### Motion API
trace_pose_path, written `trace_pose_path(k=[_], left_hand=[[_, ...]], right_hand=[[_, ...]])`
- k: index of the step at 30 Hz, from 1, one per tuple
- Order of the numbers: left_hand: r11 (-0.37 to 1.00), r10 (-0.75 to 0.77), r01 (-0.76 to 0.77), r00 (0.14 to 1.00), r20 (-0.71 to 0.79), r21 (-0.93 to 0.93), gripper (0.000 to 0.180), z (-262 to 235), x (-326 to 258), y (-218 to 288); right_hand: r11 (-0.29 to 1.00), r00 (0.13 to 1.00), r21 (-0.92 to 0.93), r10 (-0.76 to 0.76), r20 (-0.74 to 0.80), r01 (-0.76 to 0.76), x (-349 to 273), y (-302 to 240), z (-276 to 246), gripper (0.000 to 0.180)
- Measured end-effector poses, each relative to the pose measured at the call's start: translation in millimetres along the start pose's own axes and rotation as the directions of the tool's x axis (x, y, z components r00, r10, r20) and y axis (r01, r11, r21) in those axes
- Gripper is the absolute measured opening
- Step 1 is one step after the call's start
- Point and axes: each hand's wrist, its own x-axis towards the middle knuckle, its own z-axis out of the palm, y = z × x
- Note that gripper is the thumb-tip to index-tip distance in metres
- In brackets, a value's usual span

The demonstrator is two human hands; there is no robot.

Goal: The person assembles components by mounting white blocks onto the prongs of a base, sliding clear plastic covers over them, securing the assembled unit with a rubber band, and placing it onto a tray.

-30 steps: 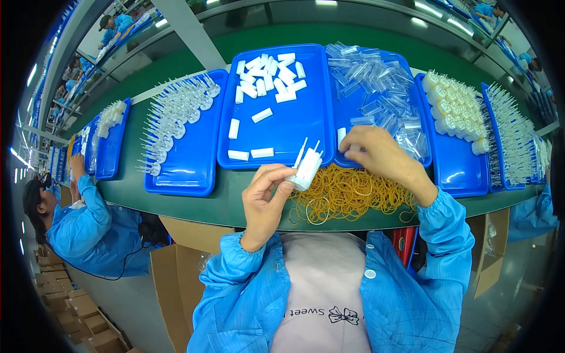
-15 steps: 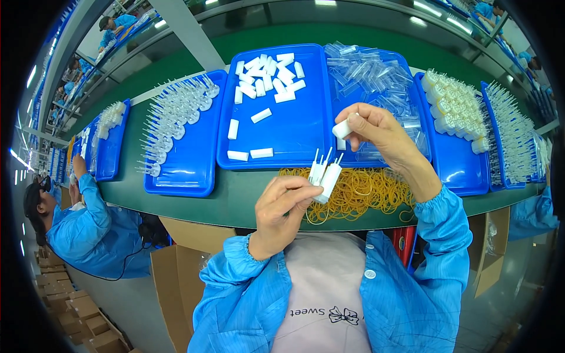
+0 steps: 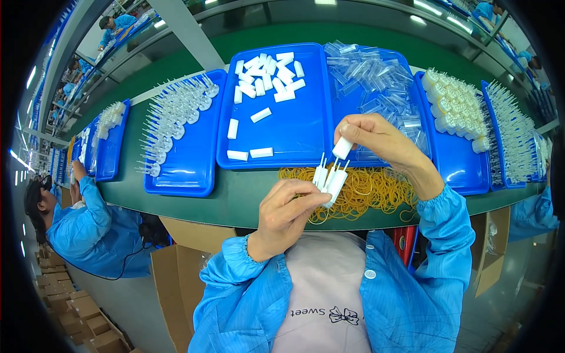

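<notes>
In my left hand (image 3: 285,215), the thumb and fingers pinch a white plastic part with thin upright prongs (image 3: 334,187). My right hand (image 3: 379,138) holds a small white block-shaped plastic piece (image 3: 342,148) by its upper end, tilted just above the prong tips. Whether the piece touches a prong, I cannot tell. Similar white pieces (image 3: 261,115) lie loose in the blue tray (image 3: 294,132) beyond my hands. Under and beside the held parts, yellow rubber bands (image 3: 376,194) are heaped on the green table.
Clear plastic pieces (image 3: 371,73) fill a blue tray at the centre right. Clear round parts with pins (image 3: 176,120) lie in a left tray (image 3: 179,182); white round parts (image 3: 453,106) stand in a right one. A co-worker (image 3: 88,223) sits at left, near an open cardboard box (image 3: 170,282).
My right hand has turned its white piece downward and brought it over the prongs. My left hand has shifted the pronged part slightly to the right.
</notes>
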Motion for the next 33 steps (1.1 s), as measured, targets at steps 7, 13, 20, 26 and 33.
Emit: trace_pose_path(k=[7, 13, 20, 26, 33], left_hand=[[0.999, 0.035, -0.035, 0.999, -0.001, 0.024, 0.029, -3, 1, -2], [0.997, 0.078, -0.077, 0.996, -0.050, 0.003, 0.042, -4, -4, -2], [0.993, 0.039, -0.063, 0.971, -0.235, -0.096, 0.042, 2, -11, 3], [0.997, -0.079, 0.077, 0.995, -0.067, -0.024, 0.026, -4, -13, -3], [0.924, -0.323, 0.292, 0.941, -0.097, -0.246, 0.018, 8, -16, -8]], right_hand=[[0.991, 0.981, -0.107, -0.066, 0.182, 0.086, -10, -7, 7, 0.030], [0.990, 0.984, -0.123, -0.046, 0.173, 0.068, -15, -10, 6, 0.025], [0.961, 0.980, -0.213, -0.155, 0.127, 0.179, -25, -3, 24, 0.022], [0.929, 0.966, -0.278, -0.206, 0.156, 0.243, -25, -4, 21, 0.021], [0.648, 0.943, -0.755, -0.304, -0.135, 0.101, -8, 10, -14, 0.023]])
